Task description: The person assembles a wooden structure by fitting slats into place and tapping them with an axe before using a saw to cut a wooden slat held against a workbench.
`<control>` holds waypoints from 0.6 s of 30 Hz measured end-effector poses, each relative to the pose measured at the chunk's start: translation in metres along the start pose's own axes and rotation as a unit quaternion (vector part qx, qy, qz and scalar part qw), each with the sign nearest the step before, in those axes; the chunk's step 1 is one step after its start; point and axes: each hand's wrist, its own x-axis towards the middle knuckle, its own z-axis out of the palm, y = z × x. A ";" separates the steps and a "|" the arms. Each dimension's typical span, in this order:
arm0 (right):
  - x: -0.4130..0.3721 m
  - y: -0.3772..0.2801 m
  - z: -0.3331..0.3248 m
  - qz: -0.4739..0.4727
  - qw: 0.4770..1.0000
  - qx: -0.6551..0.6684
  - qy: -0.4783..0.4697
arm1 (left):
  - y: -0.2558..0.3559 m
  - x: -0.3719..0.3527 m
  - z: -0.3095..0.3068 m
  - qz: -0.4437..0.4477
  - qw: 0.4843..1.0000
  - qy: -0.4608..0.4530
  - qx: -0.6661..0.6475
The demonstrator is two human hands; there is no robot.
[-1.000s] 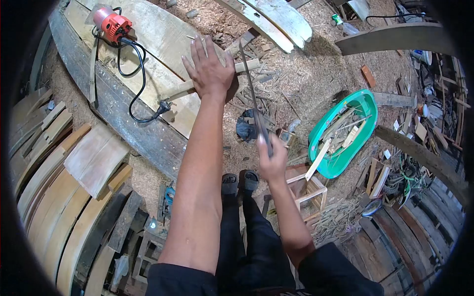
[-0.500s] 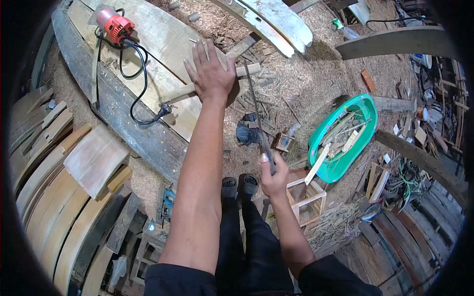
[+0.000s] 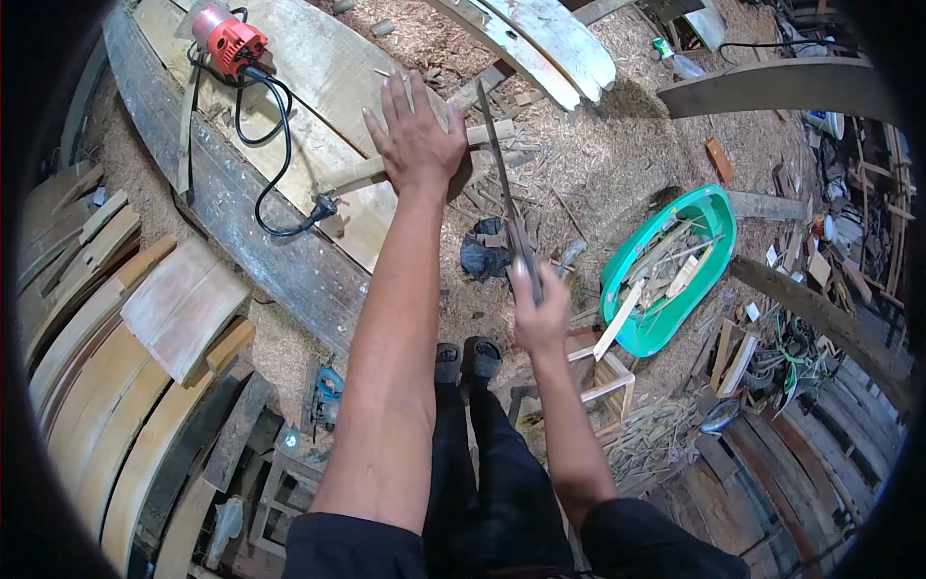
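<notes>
My left hand [image 3: 421,150] lies flat with spread fingers on top of a narrow wooden stick [image 3: 352,176], which rests across wide planks [image 3: 313,58]. The stick's far end juts past the planks' edge, to the right of that hand. My right hand [image 3: 543,307] is closed round the handle of a handsaw [image 3: 503,179]. Its long, dark blade appears nearly edge-on, points away from me and crosses the stick close to its jutting end. The saw's teeth do not show from here.
A red power tool [image 3: 230,43] with a black cord sits on the planks at upper left. At right, a green tub [image 3: 709,280] holds wood scraps. Curved boards [image 3: 125,415] are stacked at lower left. A blue tool [image 3: 329,386] lies near my feet amid wood shavings.
My right hand has pushed the saw forward and away from me, so its tip reaches farther past the stick. My left hand stays on the stick.
</notes>
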 end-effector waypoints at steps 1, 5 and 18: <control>0.029 -0.007 0.009 -0.015 1.000 -0.019 -0.001 | 0.000 0.001 -0.001 -0.001 1.000 0.001 -0.001; 0.066 -0.028 0.026 0.001 1.000 -0.004 -0.004 | 0.001 0.002 -0.003 -0.003 1.000 -0.010 -0.003; 0.016 -0.004 -0.006 -0.018 0.985 0.058 -0.163 | -0.003 0.003 0.002 -0.001 1.000 -0.006 -0.003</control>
